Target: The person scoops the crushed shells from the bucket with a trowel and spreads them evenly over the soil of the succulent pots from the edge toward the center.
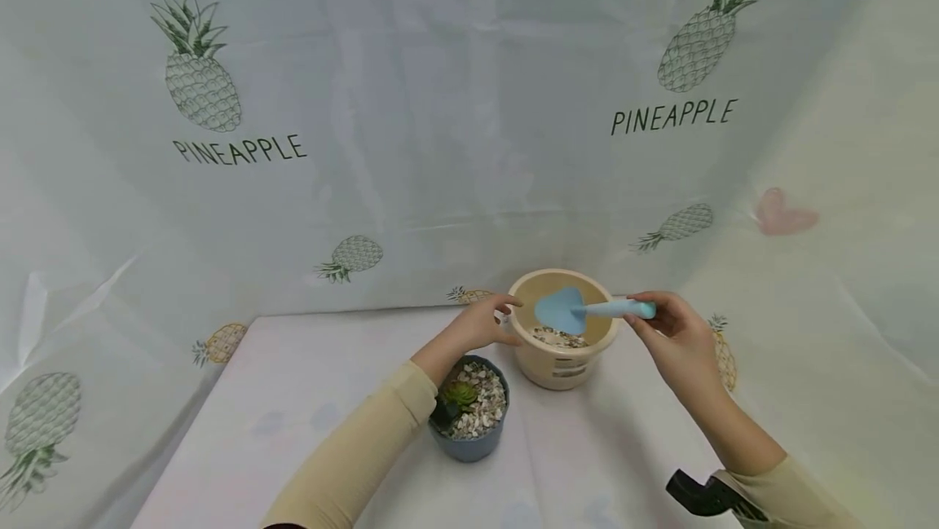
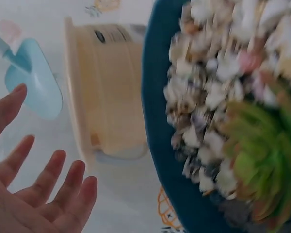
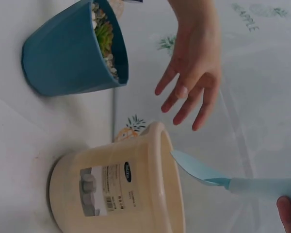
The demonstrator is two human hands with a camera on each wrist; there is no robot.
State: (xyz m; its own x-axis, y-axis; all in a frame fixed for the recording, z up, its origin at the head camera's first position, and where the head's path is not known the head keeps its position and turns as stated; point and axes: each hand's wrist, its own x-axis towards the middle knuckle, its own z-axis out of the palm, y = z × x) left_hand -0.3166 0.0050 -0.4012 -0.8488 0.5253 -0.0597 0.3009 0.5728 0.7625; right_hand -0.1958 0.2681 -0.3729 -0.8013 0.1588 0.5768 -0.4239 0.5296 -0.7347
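My right hand (image 1: 678, 346) grips the handle of a light blue trowel (image 1: 563, 310), holding it level over the cream plastic bucket (image 1: 552, 372). The blade points left, above a layer of pebble-like bits (image 1: 559, 338) at the bottom of the bucket. At the bucket's left rim is my left hand (image 1: 484, 324), its fingers spread and holding nothing; the left wrist view shows those fingers (image 2: 48, 179) extended beside the bucket. Under the left forearm stands a blue pot (image 1: 469, 449) with a green succulent (image 2: 262, 155) among shell and stone bits (image 2: 203, 107).
A pale cloth covers the table (image 1: 352, 366). Behind it hangs a pineapple-printed sheet (image 1: 455, 121), close to the bucket's back. A label (image 3: 106, 189) is on the bucket's side. Near the right sleeve a black wrist device (image 1: 700, 495) sticks out.
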